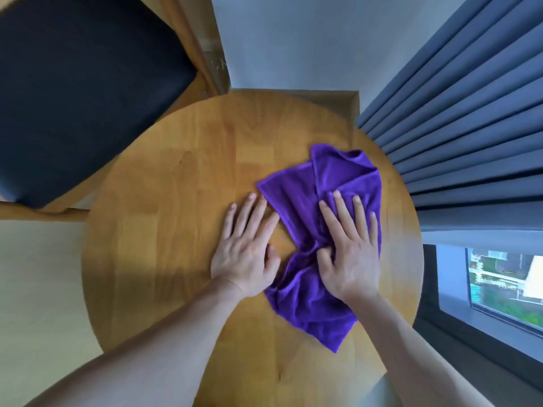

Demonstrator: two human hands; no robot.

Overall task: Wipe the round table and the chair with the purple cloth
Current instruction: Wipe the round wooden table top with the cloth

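round table (pixel 164 230) left half bare, chair (pixel 73 92) beyond, curtain (pixel 455 136) right

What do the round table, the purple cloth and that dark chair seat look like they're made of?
Round table: looks like wood in joined strips, with visible grain and a smooth, slightly glossy finish.
Purple cloth: soft, plush fabric with a slight sheen, possibly microfibre; it creases under the right hand.
Chair: dark matte padded seat, probably fabric, on a light wooden frame.

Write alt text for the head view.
Right hand presses flat on a crumpled purple cloth on a round wooden table; left hand rests flat on the wood beside it. A dark-cushioned chair stands beyond.
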